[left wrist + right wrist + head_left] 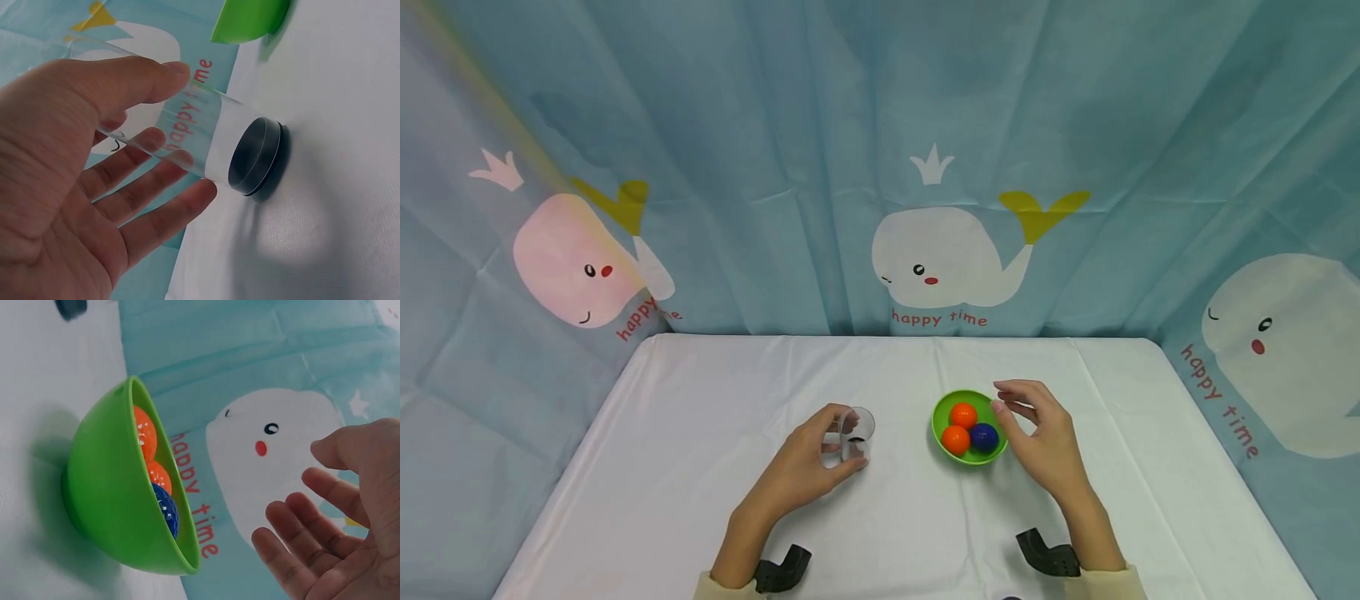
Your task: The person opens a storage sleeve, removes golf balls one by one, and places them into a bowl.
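Note:
A clear cylinder (863, 427) with a black base (257, 156) stands on the white cloth, left of centre. My left hand (805, 465) holds it, thumb on one side and fingers round the other. To its right a green bowl (967, 462) contains two orange balls (963, 415) and a dark blue ball (984, 437). Beside the bowl's right rim hovers my right hand (1043, 442), its fingers loosely bent and nothing between them. In the right wrist view, a gap shows between those fingers (284, 559) and the bowl (112, 487).
White cloth (700, 417) covers the table. Blue curtains with printed whales (940, 258) rise behind it and along both sides. Black curved pieces (784, 569) sit at both wrists. A small dark thing (1012, 597) peeks in at the bottom edge.

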Demonstrator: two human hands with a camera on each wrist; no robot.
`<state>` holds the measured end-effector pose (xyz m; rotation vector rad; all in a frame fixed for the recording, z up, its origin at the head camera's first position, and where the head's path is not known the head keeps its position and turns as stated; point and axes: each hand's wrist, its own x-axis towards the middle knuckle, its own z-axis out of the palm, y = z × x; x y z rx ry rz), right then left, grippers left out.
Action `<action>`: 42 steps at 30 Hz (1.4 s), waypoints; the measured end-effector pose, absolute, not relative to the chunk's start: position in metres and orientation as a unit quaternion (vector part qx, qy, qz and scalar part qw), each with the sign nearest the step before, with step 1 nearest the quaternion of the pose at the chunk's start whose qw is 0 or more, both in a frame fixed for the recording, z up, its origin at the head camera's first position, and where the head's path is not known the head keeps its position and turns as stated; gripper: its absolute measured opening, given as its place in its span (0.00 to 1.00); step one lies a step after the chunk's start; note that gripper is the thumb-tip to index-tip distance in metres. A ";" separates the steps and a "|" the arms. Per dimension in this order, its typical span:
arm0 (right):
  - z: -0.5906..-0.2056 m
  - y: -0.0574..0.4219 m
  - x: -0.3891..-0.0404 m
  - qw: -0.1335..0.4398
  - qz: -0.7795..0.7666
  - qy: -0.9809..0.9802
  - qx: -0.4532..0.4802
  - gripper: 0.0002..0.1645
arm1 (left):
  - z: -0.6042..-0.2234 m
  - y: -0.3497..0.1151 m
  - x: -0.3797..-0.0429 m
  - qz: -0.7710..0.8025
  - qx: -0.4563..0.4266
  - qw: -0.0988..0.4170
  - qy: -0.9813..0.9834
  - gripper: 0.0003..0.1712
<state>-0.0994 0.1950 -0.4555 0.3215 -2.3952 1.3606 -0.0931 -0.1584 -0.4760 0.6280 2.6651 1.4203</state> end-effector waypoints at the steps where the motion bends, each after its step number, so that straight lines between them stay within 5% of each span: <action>1: -0.455 0.196 -0.099 0.181 0.486 -0.847 0.112 0.15 | -0.476 -0.158 -0.093 0.461 0.203 0.030 0.864 0.32; 29: -0.456 0.202 -0.097 0.177 0.493 -0.848 0.083 0.13 | -0.489 -0.168 -0.092 0.495 0.181 0.053 0.848 0.35; 37: -0.455 0.201 -0.098 0.170 0.492 -0.850 0.080 0.15 | -0.490 -0.182 -0.087 0.468 0.174 0.048 0.865 0.47; 42: -0.453 0.208 -0.094 0.188 0.481 -0.853 0.075 0.16 | -0.484 -0.200 -0.085 0.448 0.177 0.016 0.876 0.45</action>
